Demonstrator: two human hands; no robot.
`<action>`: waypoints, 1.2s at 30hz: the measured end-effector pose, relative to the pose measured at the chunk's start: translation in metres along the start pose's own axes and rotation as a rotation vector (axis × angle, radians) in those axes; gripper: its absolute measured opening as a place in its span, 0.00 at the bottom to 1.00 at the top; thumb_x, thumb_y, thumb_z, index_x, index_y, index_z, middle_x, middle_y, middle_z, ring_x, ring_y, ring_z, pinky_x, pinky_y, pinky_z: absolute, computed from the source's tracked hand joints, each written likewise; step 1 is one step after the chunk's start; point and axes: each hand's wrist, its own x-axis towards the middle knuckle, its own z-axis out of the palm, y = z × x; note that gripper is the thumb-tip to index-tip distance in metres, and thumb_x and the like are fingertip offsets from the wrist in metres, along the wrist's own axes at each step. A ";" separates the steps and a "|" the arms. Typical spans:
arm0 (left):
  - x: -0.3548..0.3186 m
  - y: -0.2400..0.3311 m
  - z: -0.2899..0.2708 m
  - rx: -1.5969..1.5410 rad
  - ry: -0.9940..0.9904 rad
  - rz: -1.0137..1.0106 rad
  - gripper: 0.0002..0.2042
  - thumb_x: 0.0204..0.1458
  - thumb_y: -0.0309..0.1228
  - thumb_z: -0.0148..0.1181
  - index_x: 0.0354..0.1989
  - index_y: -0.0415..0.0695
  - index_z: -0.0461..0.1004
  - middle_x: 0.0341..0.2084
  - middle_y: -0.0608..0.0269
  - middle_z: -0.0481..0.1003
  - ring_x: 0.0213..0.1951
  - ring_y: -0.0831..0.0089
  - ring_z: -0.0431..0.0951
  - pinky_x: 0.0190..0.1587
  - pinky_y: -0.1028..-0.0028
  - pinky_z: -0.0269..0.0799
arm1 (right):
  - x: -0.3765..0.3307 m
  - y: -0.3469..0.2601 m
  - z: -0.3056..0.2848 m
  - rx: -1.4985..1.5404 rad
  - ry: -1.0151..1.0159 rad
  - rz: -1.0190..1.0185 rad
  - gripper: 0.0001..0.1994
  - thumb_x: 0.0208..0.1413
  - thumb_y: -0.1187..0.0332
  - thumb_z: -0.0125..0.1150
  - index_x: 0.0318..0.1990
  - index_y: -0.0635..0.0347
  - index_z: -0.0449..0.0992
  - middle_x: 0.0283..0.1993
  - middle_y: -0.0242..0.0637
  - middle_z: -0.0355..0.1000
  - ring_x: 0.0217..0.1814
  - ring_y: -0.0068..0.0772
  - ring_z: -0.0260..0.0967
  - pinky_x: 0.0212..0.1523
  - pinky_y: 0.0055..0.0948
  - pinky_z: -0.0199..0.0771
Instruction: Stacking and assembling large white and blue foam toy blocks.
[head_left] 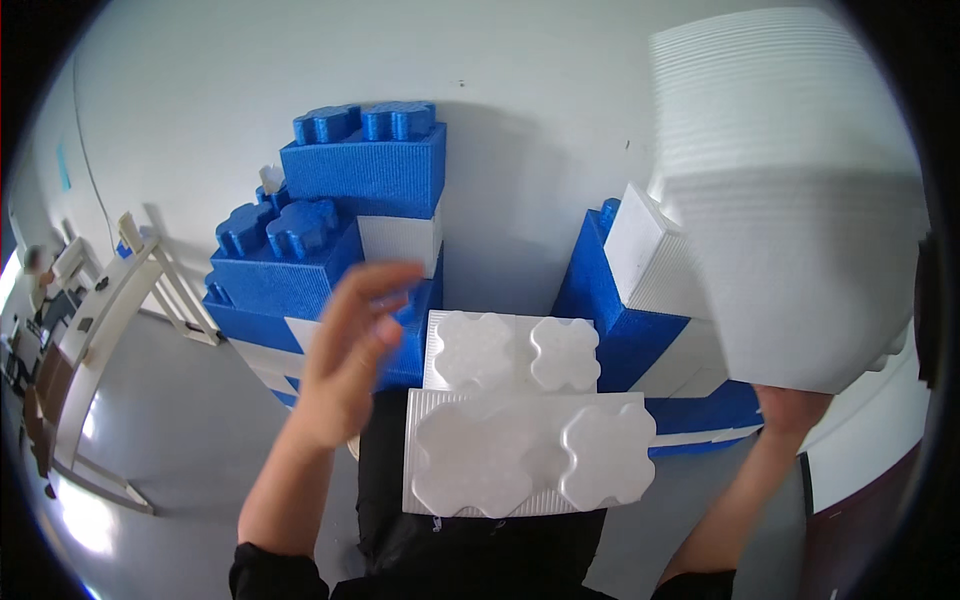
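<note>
Looks like a workshop or test hall to me: plain white wall (pixel 250 90), glossy grey floor (pixel 170 420), oversized blue foam building blocks (pixel 365 165) and white foam blocks (pixel 525 455) stacked against it, white frame structure (pixel 100 310) at left, a person at a workstation (pixel 35 275) far left.

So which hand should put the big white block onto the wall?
Probably the right hand: it already holds up the big white block, near the blue and white wall. The left hand is open and empty in front of the stacked blue blocks, free to steady it.
</note>
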 end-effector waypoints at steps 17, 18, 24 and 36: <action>0.028 -0.165 0.055 0.999 -0.433 0.525 0.26 0.54 0.48 0.56 0.59 0.48 0.70 0.49 0.53 0.75 0.52 0.55 0.74 0.57 0.64 0.65 | 0.028 -0.068 0.031 1.758 -0.066 0.571 0.36 0.59 0.37 0.41 0.70 0.47 0.53 0.72 0.34 0.52 0.74 0.37 0.46 0.72 0.49 0.38; 0.029 -0.172 0.061 0.979 -0.446 0.525 0.26 0.54 0.48 0.56 0.59 0.48 0.70 0.49 0.53 0.75 0.52 0.55 0.74 0.57 0.64 0.65 | 0.029 -0.079 0.049 1.980 -0.258 0.442 0.35 0.59 0.37 0.40 0.69 0.47 0.56 0.70 0.33 0.55 0.73 0.37 0.49 0.71 0.48 0.42; 0.025 -0.189 0.068 0.826 -0.509 0.109 0.28 0.53 0.50 0.58 0.60 0.49 0.68 0.53 0.53 0.72 0.54 0.56 0.72 0.55 0.62 0.67 | 0.043 -0.121 0.113 2.067 -0.543 0.754 0.30 0.61 0.40 0.38 0.61 0.50 0.67 0.59 0.31 0.68 0.64 0.33 0.62 0.64 0.38 0.60; 0.016 -0.078 -0.006 -0.496 0.155 -0.552 0.34 0.62 0.55 0.38 0.66 0.39 0.56 0.62 0.53 0.64 0.64 0.61 0.63 0.61 0.64 0.61 | -0.015 -0.114 0.141 1.884 -0.413 0.738 0.27 0.64 0.47 0.40 0.63 0.54 0.63 0.61 0.34 0.65 0.62 0.34 0.64 0.61 0.37 0.66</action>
